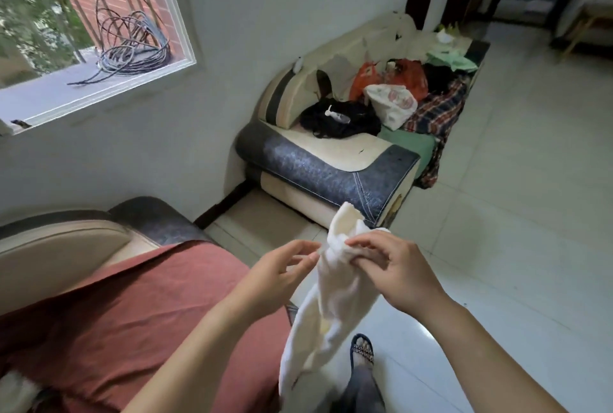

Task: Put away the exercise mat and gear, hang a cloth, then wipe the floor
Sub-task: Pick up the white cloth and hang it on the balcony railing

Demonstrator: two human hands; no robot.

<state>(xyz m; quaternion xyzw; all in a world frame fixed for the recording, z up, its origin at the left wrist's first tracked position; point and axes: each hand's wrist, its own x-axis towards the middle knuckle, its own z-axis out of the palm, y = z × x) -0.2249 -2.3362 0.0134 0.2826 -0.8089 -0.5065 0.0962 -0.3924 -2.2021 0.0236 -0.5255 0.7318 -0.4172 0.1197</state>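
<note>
Over the tiled floor (514, 213), head view: the right hand (391, 266) pinches the bunched top of a white cloth (331, 296), which hangs down beside a sandalled foot (361, 348); the left hand (282, 270) sits just beside it, fingers loosely curved at the cloth's edge — whether they grip it I cannot tell; a red sofa (132, 313) lies left; a far sofa (331, 160) — heaped with bags and clothes — stands beyond.

Home living room, cluttered sofa (331, 154), barred window (83, 31), tiled floor (514, 197)
</note>
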